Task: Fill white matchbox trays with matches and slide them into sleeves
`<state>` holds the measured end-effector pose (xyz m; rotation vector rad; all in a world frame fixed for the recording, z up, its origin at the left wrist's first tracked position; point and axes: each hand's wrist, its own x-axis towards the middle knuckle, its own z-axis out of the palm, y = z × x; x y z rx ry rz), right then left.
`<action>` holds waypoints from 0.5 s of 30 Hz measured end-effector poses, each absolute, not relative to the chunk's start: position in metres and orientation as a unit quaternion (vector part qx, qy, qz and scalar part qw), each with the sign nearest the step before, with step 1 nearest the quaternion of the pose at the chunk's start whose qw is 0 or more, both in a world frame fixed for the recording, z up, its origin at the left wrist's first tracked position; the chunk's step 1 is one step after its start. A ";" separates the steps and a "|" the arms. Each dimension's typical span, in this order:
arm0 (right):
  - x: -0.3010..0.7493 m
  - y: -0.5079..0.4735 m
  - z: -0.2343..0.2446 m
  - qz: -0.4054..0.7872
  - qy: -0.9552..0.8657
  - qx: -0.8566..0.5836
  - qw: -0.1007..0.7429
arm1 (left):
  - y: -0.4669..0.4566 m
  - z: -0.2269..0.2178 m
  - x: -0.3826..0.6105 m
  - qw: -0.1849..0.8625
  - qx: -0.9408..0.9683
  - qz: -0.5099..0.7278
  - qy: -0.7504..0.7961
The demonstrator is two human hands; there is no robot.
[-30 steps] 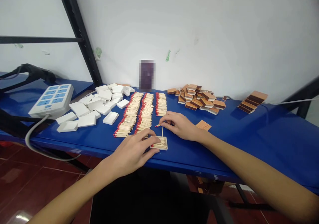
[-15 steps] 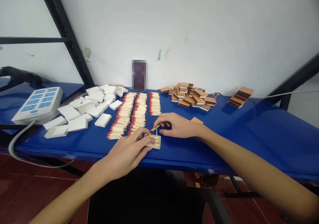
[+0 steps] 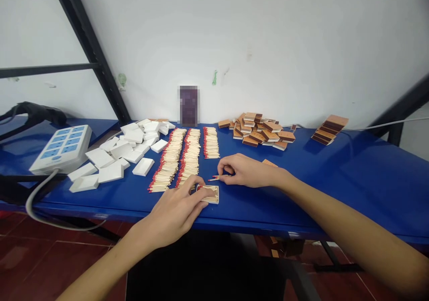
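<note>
R hand [image 3: 221, 177]: thumb+index pinching a few matches [image 3: 213, 179], just up-frame of tray [image 3: 217, 197] (lower ctr) | L hand [image 3: 177, 209]: fingers clamped on tray's L end | step, prob.: filling tray, partway | next calls for: heads to frame L, laid flat | mat'ls: slim wood sticks, rounded red tips; shallow white rect. tray, likely card

Even light, dim floor [image 3: 27, 261], 1 pixelated patch [image 3: 189, 106].

No text, label, brand, number or sign can be read here.
</note>
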<state>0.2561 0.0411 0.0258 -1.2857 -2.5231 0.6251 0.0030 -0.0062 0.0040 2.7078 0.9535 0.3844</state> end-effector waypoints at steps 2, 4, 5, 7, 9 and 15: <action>0.256 0.040 0.027 0.223 -0.857 -0.450 0.114 | -0.006 0.004 0.003 0.122 0.929 0.132 0.325; 0.256 0.039 0.027 0.232 -0.851 -0.456 0.116 | -0.006 0.005 0.004 0.119 0.929 0.135 0.324; 0.256 0.038 0.027 0.235 -0.849 -0.457 0.117 | -0.005 0.005 0.004 0.118 0.929 0.137 0.323; 0.256 0.037 0.027 0.241 -0.847 -0.460 0.119 | -0.005 0.005 0.004 0.114 0.931 0.141 0.318; 0.255 0.037 0.028 0.241 -0.846 -0.462 0.116 | -0.005 0.005 0.003 0.107 0.934 0.137 0.311; 0.253 0.036 0.029 0.219 -0.849 -0.470 0.102 | -0.006 0.005 0.003 0.086 0.937 0.111 0.318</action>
